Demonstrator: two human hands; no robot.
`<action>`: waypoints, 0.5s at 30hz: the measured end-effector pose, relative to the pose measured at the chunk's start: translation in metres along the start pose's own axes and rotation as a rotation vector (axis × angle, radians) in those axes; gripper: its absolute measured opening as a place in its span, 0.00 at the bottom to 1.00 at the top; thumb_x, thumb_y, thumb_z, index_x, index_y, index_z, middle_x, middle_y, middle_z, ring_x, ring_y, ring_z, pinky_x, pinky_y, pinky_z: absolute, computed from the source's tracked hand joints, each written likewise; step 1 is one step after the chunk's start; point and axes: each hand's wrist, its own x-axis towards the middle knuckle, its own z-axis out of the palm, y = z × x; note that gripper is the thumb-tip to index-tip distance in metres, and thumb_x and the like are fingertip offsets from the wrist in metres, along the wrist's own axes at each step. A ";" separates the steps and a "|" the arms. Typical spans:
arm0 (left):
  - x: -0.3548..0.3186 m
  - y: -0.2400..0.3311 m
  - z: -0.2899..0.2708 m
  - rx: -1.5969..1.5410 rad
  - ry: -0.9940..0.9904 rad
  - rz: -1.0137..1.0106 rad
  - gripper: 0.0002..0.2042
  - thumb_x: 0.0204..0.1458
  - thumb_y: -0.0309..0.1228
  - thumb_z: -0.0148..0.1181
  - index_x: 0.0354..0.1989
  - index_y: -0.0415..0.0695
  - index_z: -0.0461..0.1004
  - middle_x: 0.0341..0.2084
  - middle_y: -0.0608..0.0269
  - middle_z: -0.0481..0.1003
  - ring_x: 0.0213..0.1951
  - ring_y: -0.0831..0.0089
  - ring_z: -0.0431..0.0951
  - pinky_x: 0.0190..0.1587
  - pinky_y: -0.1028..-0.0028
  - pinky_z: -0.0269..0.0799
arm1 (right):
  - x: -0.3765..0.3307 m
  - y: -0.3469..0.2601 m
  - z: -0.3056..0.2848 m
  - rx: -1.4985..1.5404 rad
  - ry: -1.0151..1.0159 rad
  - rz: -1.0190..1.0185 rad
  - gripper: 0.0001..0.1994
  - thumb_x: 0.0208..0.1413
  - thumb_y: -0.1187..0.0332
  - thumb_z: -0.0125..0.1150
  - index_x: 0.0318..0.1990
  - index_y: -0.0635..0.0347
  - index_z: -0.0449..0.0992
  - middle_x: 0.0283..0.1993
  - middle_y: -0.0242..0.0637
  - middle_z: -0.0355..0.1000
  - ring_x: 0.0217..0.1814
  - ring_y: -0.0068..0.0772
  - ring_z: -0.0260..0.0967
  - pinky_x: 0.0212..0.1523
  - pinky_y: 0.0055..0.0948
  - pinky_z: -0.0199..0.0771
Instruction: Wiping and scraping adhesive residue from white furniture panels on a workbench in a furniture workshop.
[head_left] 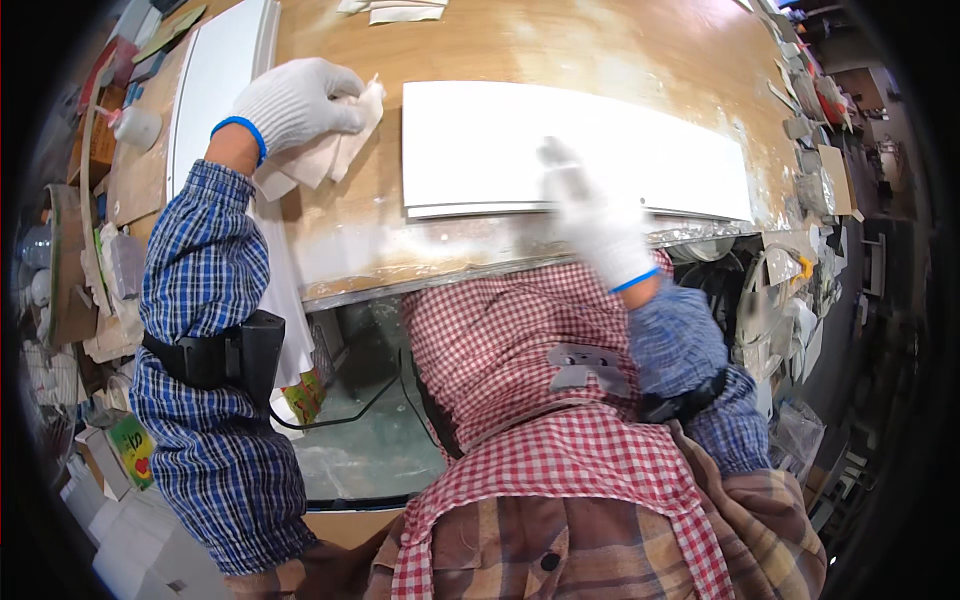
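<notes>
In my left hand [300,105], gloved in white knit with a blue cuff, is a crumpled off-white cloth [350,140], pinched between thumb and fingers above the wooden table. A long flat white panel [470,145] lies on the table in front of me, its near edge close to the table's front edge. My right hand [595,215], in a matching glove, is over the near part of this panel. Motion smears its fingers, so whether they touch the panel or hold anything cannot be made out.
More white panels [215,90] are at the left. Folded cloth pieces [405,10] lie at the far edge. A white bottle [137,128] stands at the left among boxes. Clutter lines the table's right side. Whitish smears mark the wooden tabletop [600,50].
</notes>
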 end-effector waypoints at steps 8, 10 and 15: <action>-0.018 -0.013 0.001 0.010 0.103 -0.150 0.23 0.53 0.47 0.63 0.52 0.47 0.84 0.42 0.49 0.85 0.42 0.49 0.84 0.49 0.59 0.79 | 0.029 -0.076 0.025 0.010 -0.220 -0.253 0.20 0.57 0.72 0.60 0.58 0.55 0.79 0.37 0.47 0.78 0.42 0.47 0.80 0.43 0.47 0.80; -0.030 -0.019 0.000 -0.017 0.169 -0.143 0.24 0.53 0.48 0.62 0.53 0.46 0.84 0.42 0.48 0.84 0.42 0.49 0.84 0.50 0.59 0.79 | 0.030 -0.118 0.040 0.285 -0.291 -0.405 0.19 0.53 0.69 0.66 0.54 0.54 0.79 0.36 0.43 0.77 0.37 0.44 0.78 0.38 0.45 0.79; -0.058 -0.027 -0.011 -0.076 0.236 -0.237 0.25 0.53 0.48 0.62 0.56 0.46 0.82 0.45 0.45 0.83 0.47 0.47 0.83 0.52 0.59 0.78 | 0.107 -0.071 0.028 0.054 -0.113 -0.168 0.15 0.60 0.60 0.65 0.53 0.48 0.80 0.40 0.43 0.76 0.43 0.50 0.77 0.42 0.46 0.78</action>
